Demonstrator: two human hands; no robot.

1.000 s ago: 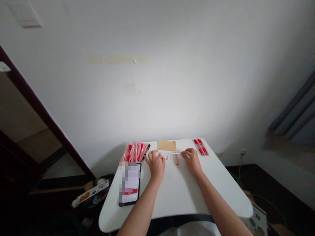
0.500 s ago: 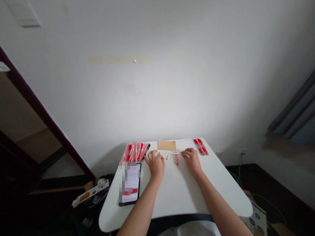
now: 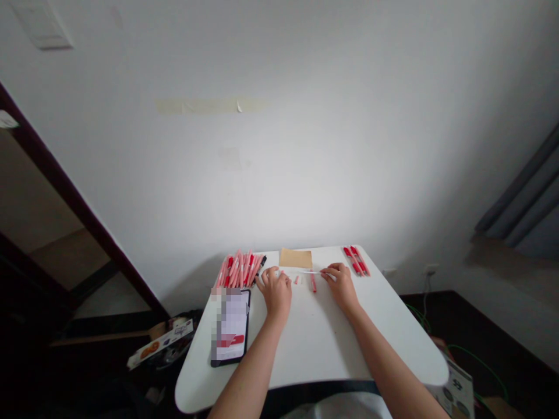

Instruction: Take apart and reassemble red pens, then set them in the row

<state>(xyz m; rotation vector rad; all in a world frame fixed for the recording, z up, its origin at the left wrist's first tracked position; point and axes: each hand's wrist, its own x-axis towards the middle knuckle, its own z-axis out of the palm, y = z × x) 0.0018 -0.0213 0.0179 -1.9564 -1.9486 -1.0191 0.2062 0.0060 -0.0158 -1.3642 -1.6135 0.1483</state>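
A thin white stick, which looks like a pen refill (image 3: 307, 272), spans the space between my two hands. Its right end sits in the pinched thumb and fingers of my right hand (image 3: 343, 285). The left end reaches the curled fingers of my left hand (image 3: 276, 291), where a small pink bit shows by the fingertips; the exact grip is partly hidden. Below the refill, a pink pen barrel (image 3: 313, 283) lies on the table between the hands. A tiny pink pen part (image 3: 297, 280) lies to its left, with a small pale piece beside it.
Several pink and red pens (image 3: 238, 269) are heaped at the white table's (image 3: 318, 355) back left. A phone (image 3: 231, 326) lies before them. At the back stands or lies a tan paper piece (image 3: 296, 258); several red and pink pens (image 3: 357, 261) lie back right. A wall (image 3: 305, 174) rises behind.
Both hands and the refill stay almost in the same place. No clear movement of the pen parts shows.
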